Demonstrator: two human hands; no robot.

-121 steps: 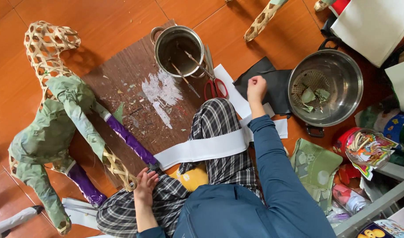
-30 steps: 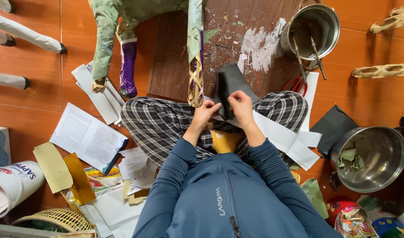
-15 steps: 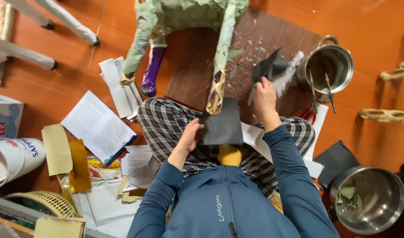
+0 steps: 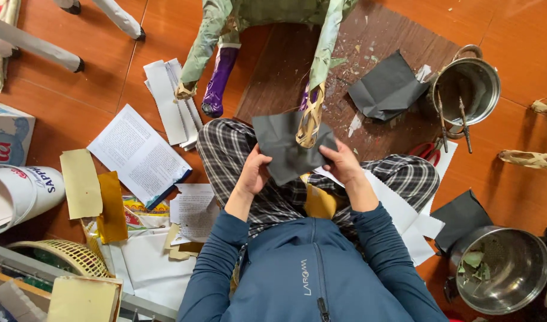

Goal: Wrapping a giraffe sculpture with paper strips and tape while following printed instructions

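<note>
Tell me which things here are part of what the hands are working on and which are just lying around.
In use:
left hand
right hand
dark paper sheet
woven figure leg

Lying about:
open booklet
second dark sheet
metal pot
red scissors

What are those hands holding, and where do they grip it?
Both hands, left and right, hold a dark grey paper sheet by its lower side edges.
</note>
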